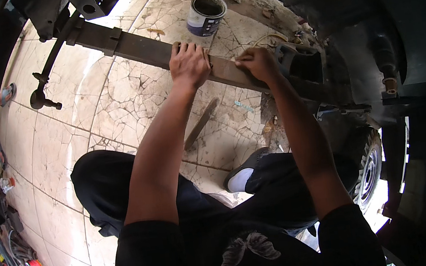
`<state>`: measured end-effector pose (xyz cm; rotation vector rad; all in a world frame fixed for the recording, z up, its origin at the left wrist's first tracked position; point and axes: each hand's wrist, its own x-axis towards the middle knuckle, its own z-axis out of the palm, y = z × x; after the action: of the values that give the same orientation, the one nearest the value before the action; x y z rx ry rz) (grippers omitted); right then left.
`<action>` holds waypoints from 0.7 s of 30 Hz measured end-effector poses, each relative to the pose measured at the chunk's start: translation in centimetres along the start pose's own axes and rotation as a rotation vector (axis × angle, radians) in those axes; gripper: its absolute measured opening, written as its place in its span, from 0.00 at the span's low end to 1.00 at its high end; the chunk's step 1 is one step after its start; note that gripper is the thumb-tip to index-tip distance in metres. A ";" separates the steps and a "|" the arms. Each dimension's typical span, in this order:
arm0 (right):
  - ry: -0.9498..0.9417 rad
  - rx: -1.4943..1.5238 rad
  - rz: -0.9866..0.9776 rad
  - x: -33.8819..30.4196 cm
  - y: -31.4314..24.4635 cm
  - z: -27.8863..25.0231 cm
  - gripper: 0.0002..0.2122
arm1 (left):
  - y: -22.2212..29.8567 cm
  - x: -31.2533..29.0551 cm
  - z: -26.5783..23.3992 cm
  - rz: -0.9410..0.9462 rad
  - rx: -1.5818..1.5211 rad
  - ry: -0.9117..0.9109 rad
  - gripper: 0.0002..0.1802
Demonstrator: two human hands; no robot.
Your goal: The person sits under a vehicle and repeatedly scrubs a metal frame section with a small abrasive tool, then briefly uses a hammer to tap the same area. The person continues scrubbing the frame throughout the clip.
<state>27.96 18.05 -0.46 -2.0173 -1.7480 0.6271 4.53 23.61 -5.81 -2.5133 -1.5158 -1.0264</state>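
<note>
A long dark metal beam (146, 54) of square section runs from the upper left down toward the right in front of me. My left hand (190, 65) is wrapped over its top, fingers across the far edge. Just to the right, my right hand (258, 65) is closed in a pinch at the beam's surface; what its fingers hold, if anything, is too small to make out. Between both hands lies a brownish patch (224, 70) on the beam; I cannot tell if it is bare metal or a piece laid there.
Beyond the beam stands an opened paint can (203, 28). A rod with a ball joint (39, 98) hangs at the left. A flat strip (201, 124) lies on the cracked tile floor (128, 98). Tools and cables (22, 260) lie lower left; a tyred wheel (370, 174) stands right.
</note>
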 end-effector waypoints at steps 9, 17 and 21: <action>0.046 0.057 0.060 0.5 -2.6 1.2 0.10 | 0.7 0.4 0.0 0.004 0.017 -0.046 0.16; 0.037 0.066 0.073 -0.9 2.3 -0.4 0.11 | 0.6 0.0 -0.1 0.001 0.015 -0.043 0.16; 0.061 0.013 0.085 0.7 -3.1 1.6 0.10 | 0.7 0.3 0.1 0.007 0.004 -0.045 0.16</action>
<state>24.59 19.17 -0.01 -2.0886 -1.6264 0.5952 5.24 23.56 -5.55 -2.5539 -1.5177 -0.9708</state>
